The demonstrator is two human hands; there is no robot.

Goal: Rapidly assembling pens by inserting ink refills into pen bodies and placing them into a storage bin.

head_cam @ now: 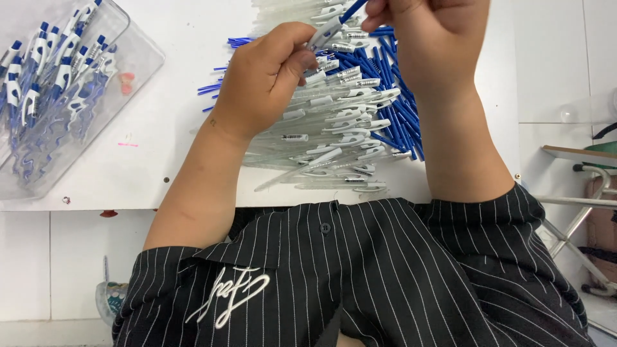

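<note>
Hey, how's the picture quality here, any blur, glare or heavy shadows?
Head view: even, bright light, with only soft shadows under the left hand and the pile of clear pen barrels; the clear plastic tray shows mild sheen; the right hand is cut off by the top edge; focus is sharp.

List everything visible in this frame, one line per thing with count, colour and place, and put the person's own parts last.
Pen barrels: large pile, too many to count, clear with white clips, centre of the table.
Ink refills: large pile, blue, behind and right of the barrels.
Pen in hand: one, clear and white with a blue refill at its upper end, held between both hands.
Plastic tray: one, clear, upper left, holding finished blue and white pens.
Table: one, white.
Metal frame: one, grey, right edge; what it belongs to is unclear.
Shirt: black with white pinstripes, bottom.
Left hand: gripping the pen's barrel.
Right hand: at the refill end, top edge.
</note>
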